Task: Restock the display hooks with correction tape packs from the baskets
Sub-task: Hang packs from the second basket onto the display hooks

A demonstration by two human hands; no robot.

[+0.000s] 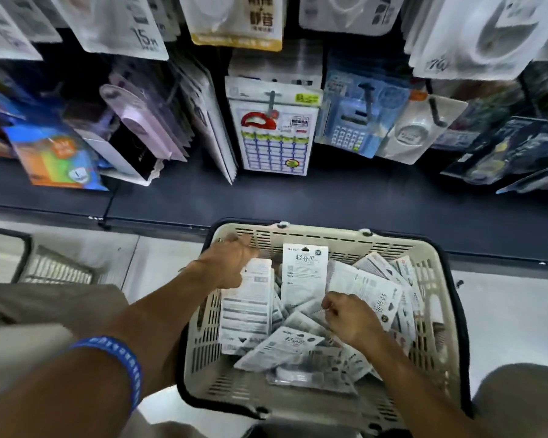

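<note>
Judging by the flat card-and-blister build, I rate the correction tape packs (298, 311) light, stiff and slippery, best pinched at the card's hang-hole end. They lie jumbled in the basket (437, 311) on the floor, long axes mixed (one stands upright). My left hand (227, 262) grips a stack (246, 303); my right hand (348, 320) is curled among loose packs, its fingers hidden.

Packs (301, 273) in basket (437, 279) before display hooks (271, 102).
</note>
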